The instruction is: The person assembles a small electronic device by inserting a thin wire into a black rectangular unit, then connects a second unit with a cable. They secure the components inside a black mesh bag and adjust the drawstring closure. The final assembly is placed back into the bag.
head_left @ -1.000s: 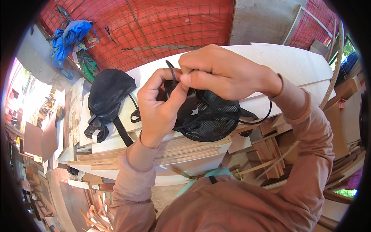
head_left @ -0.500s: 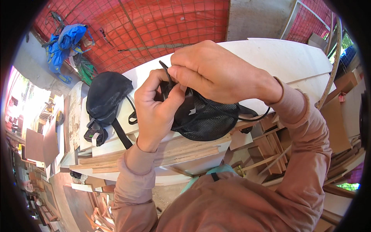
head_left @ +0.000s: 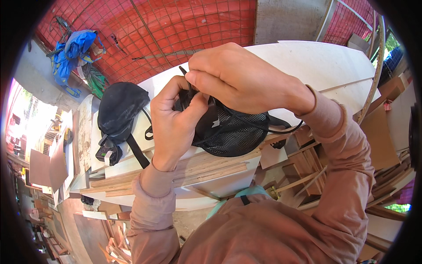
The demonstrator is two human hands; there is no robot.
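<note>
My left hand (head_left: 171, 116) pinches a thin black strap (head_left: 189, 93) between thumb and fingers. Just above it my right hand (head_left: 233, 77) is closed, thumb pressed to the fingers, at the strap's upper end; what lies inside its grip is hidden. Under both hands rests a black mesh bag (head_left: 239, 136), rounded, with a small light mark and a black cord looping to its right. To the left of my left hand lies a rounded black fabric pouch (head_left: 121, 105) with a hanging strap. A small black device (head_left: 109, 152) sits at its lower end.
White boards (head_left: 316, 66) form the work surface, with a stack of plywood strips (head_left: 206, 174) along the near edge. Red sheeting behind wire mesh (head_left: 176, 26) stands at the back. A blue bag (head_left: 78, 48) hangs at the far left. Wood offcuts (head_left: 303, 171) fill the right side.
Both hands have shifted slightly left, still together at the strap. The mesh bag appears a little higher and further left in view; the pouch has barely moved.
</note>
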